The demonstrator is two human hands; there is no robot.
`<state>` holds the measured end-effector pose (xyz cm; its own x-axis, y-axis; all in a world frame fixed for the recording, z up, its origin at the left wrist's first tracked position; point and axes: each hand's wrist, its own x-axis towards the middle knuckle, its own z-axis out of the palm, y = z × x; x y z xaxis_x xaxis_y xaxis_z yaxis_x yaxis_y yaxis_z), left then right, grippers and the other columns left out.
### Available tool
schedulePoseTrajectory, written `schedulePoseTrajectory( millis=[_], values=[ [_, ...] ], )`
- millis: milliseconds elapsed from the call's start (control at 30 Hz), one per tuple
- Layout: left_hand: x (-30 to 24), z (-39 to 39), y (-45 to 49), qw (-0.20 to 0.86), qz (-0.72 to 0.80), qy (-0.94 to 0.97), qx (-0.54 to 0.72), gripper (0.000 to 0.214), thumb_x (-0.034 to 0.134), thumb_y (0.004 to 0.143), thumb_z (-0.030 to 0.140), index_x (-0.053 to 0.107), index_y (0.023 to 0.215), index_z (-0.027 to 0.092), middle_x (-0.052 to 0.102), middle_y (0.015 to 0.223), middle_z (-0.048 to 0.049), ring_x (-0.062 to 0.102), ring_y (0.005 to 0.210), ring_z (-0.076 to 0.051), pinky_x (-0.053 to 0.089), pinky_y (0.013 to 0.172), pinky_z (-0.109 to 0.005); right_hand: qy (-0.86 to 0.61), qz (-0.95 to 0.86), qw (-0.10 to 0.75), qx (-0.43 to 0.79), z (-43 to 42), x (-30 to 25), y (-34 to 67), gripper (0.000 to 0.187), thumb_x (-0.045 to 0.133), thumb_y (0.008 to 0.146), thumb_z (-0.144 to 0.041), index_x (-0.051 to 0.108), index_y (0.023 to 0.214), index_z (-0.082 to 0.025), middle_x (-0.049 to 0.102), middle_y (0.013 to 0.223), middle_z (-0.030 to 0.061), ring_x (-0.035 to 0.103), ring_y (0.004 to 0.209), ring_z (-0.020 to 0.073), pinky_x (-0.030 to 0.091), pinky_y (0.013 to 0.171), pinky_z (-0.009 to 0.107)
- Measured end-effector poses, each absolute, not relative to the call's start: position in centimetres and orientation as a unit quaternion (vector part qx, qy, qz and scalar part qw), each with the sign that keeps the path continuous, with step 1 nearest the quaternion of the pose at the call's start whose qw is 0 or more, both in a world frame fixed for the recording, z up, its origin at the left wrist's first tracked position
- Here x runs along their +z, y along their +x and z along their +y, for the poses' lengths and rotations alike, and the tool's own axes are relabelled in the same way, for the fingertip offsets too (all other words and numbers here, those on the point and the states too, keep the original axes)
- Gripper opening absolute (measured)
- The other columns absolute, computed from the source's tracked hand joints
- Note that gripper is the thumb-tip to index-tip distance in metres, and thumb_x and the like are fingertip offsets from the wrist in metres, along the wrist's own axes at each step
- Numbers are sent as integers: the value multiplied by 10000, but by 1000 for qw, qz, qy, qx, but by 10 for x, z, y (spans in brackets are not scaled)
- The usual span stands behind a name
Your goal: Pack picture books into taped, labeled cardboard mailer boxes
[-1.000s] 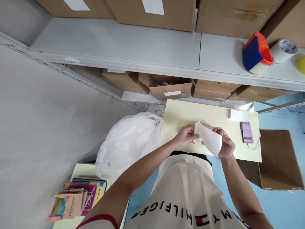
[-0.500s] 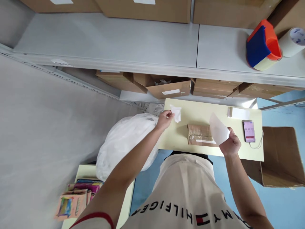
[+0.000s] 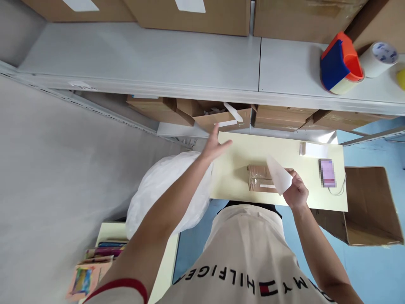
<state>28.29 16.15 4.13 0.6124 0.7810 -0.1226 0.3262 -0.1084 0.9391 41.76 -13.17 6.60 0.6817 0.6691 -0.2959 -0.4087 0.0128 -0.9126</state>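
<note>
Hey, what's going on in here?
A person's right hand holds a white sheet, which partly hides a taped cardboard parcel lying on the pale table. The left hand is open and holds nothing; beyond it, a white scrap shows in front of an open box.

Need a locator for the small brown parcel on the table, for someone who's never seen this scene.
In front of the grey shelf stands a cream table. Near its front edge lies the small brown parcel, partly behind the white sheet in the person's right hand. Its brown, shiny-taped surface sets it apart from the phone.
</note>
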Motion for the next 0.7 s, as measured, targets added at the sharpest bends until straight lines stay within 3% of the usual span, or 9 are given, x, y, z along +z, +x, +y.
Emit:
schedulePoseTrajectory(
  millis=[67,133,167,333,567,700],
  values=[
    [67,109,272,553,338,743,167,485,758,714,333,627,1161,196,671,1187,-112,646,1060,-236,511,884,-347,-578,-115,708,389,-128,69,408,313,646,698,-483,463,608,-245,582,820,27,539,764,212,432,630,341],
    [89,60,265,581,246,766,126,337,766,721,401,680,965,187,717,916,-61,673,805,-184,533,776,-319,-581,-110,711,381,-124,72,397,273,673,699,-454,502,634,-252,576,784,11,525,723,186,431,642,328],
    [97,40,263,589,219,768,122,343,789,700,407,679,942,189,715,875,-50,665,754,-173,535,748,-314,-588,-106,710,372,-122,74,391,256,676,713,-444,518,649,-254,573,764,3,516,702,174,431,650,322],
    [100,-8,263,567,206,784,148,368,834,663,339,654,960,218,723,955,-58,677,856,-207,544,785,-340,-624,-125,688,348,-122,75,361,199,639,819,-450,607,765,-261,608,769,-5,564,755,171,466,775,340],
    [88,-16,262,555,233,772,207,87,639,817,245,652,892,202,722,882,-52,676,820,-174,544,780,-308,-615,-224,646,394,-142,77,356,338,607,841,-545,663,1042,-279,666,1037,57,616,982,236,505,858,403],
    [83,-16,265,644,287,684,190,227,658,795,394,647,846,173,714,809,-42,660,718,-159,530,667,-270,-740,-284,571,215,-165,82,381,358,634,812,-540,683,1020,-253,590,1141,96,569,1087,271,487,873,442]
  ],
)
